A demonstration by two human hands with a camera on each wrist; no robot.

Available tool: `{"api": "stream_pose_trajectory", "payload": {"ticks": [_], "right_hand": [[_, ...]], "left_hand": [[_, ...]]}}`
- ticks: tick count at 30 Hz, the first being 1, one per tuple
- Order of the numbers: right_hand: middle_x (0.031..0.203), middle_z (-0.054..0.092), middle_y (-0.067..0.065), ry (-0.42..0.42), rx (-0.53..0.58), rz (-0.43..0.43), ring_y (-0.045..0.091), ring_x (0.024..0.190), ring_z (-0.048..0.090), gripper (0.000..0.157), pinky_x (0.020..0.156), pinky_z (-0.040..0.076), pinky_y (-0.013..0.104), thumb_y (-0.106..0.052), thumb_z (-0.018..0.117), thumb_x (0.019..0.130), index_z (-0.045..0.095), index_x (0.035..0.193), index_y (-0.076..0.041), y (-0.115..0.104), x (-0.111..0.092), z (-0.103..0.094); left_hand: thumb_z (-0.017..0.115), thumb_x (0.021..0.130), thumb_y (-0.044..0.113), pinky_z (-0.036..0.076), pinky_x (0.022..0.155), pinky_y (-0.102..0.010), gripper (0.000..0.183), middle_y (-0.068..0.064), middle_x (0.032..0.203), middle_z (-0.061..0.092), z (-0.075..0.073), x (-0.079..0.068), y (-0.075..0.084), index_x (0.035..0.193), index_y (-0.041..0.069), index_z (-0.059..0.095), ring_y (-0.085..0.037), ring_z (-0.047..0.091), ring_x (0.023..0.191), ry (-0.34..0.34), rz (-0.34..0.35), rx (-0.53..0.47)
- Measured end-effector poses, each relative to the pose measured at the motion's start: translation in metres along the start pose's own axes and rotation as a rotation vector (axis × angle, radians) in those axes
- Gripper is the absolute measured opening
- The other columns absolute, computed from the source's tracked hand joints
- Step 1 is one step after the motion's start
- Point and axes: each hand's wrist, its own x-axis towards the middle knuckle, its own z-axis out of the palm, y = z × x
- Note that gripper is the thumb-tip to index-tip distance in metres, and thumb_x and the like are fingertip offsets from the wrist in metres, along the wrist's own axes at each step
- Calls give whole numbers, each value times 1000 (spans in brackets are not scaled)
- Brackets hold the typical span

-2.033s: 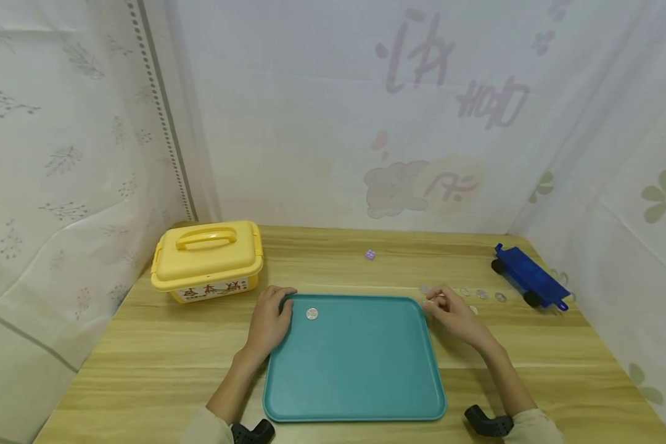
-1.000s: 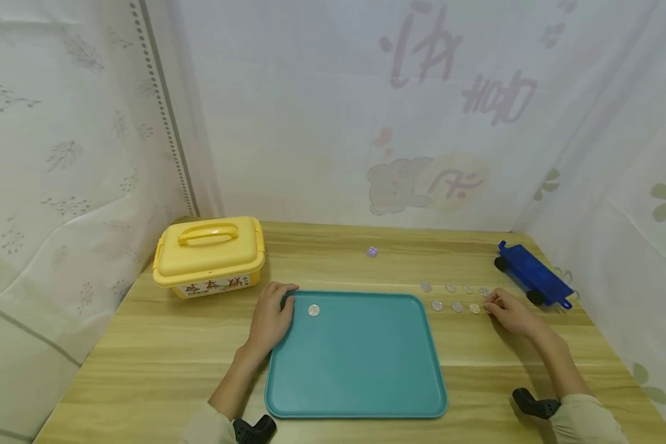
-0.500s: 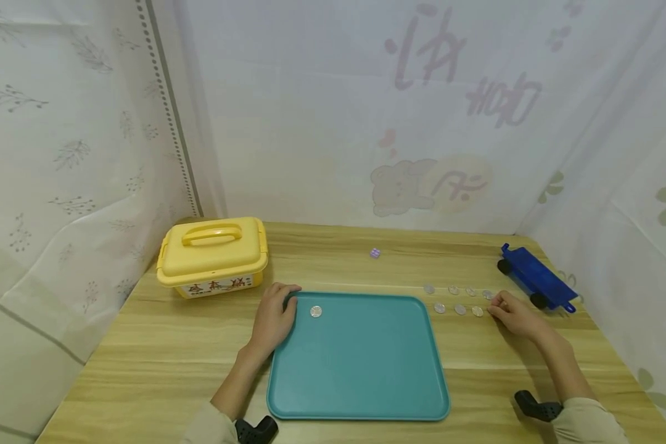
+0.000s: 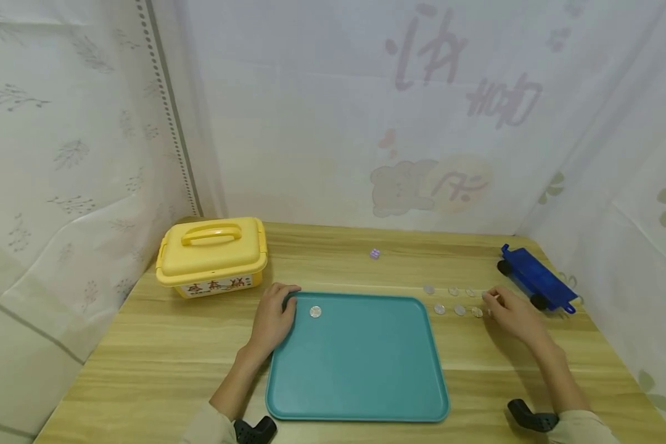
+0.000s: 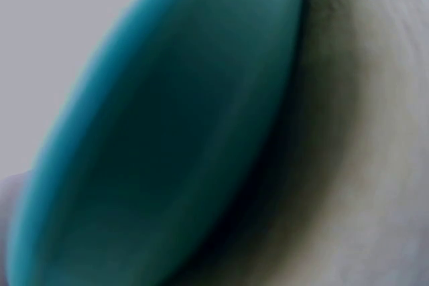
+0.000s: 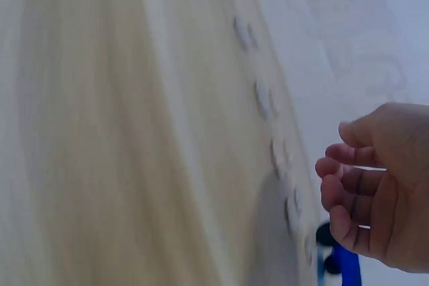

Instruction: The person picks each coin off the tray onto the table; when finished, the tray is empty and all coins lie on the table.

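In the head view my left hand (image 4: 274, 316) holds the far left corner of a teal tray (image 4: 361, 417), thumb over the rim and fingers along the outside. The left wrist view shows the tray's rim (image 5: 87, 92) blurred and close. One silver coin (image 4: 315, 312) lies in the tray near that hand. My right hand (image 4: 513, 314) hovers at the right end of two rows of coins (image 4: 459, 310), covering part of the last ones. In the right wrist view its fingers (image 6: 332, 192) are loosely bent, thumb apart from the index finger, with nothing visible between them.
A blue toy trailer (image 4: 538, 277) with black wheels stands just beyond my right hand. A yellow lidded box (image 4: 211, 253) sits at the back left. A small purple block (image 4: 375, 253) lies behind the tray. Printed cloth (image 4: 311, 123) encloses the wooden table.
My right hand moved from the tray's right edge to the right end of the coins, uncovering others, then shifted slightly left over the last coin. The left hand stayed at the tray corner.
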Motion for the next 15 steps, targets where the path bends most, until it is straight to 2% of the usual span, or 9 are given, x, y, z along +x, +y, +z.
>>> {"api": "stream_pose_trajectory", "payload": {"ticks": [5, 9, 15], "right_hand": [[91, 64, 14, 46, 95, -75, 14, 71, 53, 41, 58, 45, 27, -36, 47, 106, 60, 119, 1, -31, 3, 11], [86, 64, 14, 52, 173, -143, 11, 67, 52, 33, 56, 44, 25, -30, 51, 105, 62, 113, 1, -53, 2, 25], [86, 63, 12, 44, 234, -219, 10, 71, 51, 27, 58, 44, 25, -27, 55, 103, 64, 111, -3, -82, 5, 46]], "left_hand": [[60, 96, 4, 48, 89, -45, 22, -12, 108, 64, 0, 0, 0, 115, 4, 71, -30, 55, 105, -15, -25, -4], [59, 97, 5, 48, 88, -44, 23, -12, 108, 64, 0, 1, -1, 116, 4, 71, -29, 55, 105, -26, -24, 0], [59, 97, 5, 47, 88, -44, 23, -12, 109, 64, -1, 0, 0, 116, 4, 70, -29, 55, 105, -24, -22, -6]]}}
